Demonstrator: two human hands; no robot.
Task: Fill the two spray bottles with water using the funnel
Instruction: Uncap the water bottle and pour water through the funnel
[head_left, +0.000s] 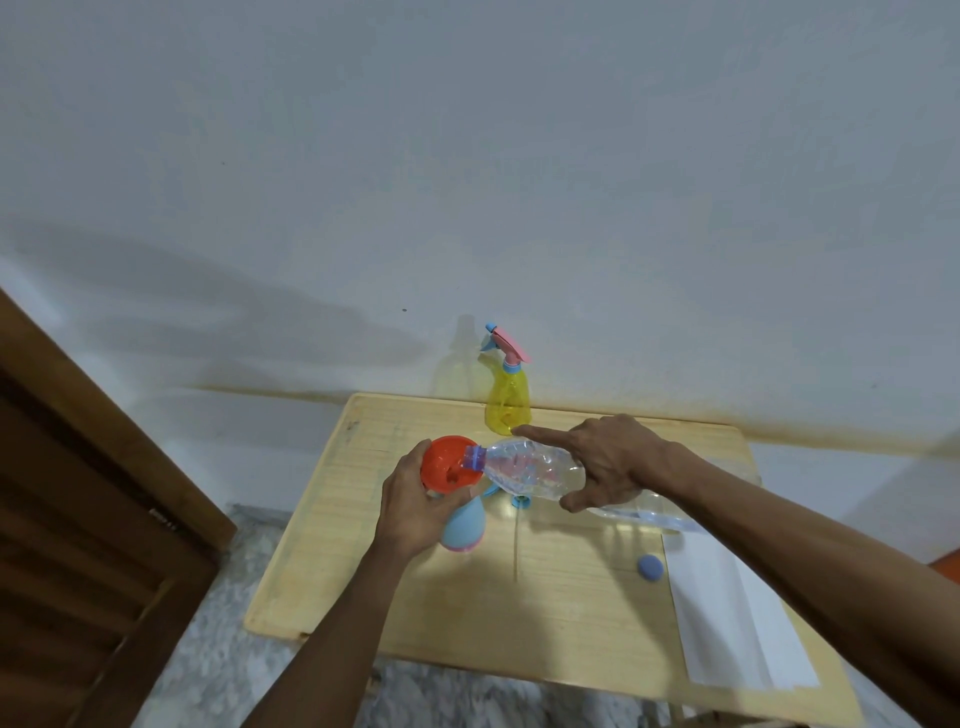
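My left hand (415, 506) grips the red funnel (445, 464), which sits in the neck of a light blue spray bottle (464, 526) standing on the wooden table (519, 613). A clear plastic water bottle (524, 467) lies tipped almost level in my right hand (605, 460), its mouth over the funnel's bowl; my index finger points out straight. A yellow spray bottle (508, 402) with a pink and blue trigger head stands capped at the table's far edge by the wall. The blue bottle's spray head (521, 500) lies behind it, its thin tube running toward me.
A blue bottle cap (650, 567) lies on the table to the right. A white sheet (737, 613) covers the table's right side. Another clear bottle (644, 512) lies under my right forearm. A brown wooden door (78, 519) stands at the left.
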